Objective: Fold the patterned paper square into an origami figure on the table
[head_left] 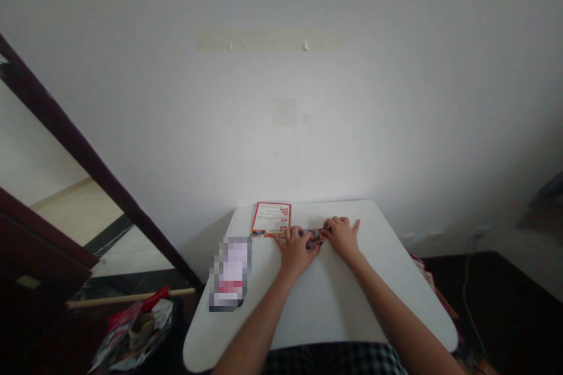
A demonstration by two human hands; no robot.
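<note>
A small strip of colourful printed paper (315, 238) lies low on the white table (325, 304), between my two hands. My left hand (298, 251) has its fingers bent over the strip's left part, with the thumb near its lower edge. At the right end my right hand (343, 238) presses on the paper with curled fingers, one finger sticking out to the right. Part of the strip is hidden under the fingers. Just behind my left hand lies a red-bordered card (271, 218) with printed text and a colourful lower edge.
A blurred-out, phone-shaped object (232, 269) lies on the table's left side. The table stands against a white wall (281, 146). On the floor at left are a bag of rubbish (141, 331) and a wooden stick (182, 292). A cable (467, 299) hangs at right.
</note>
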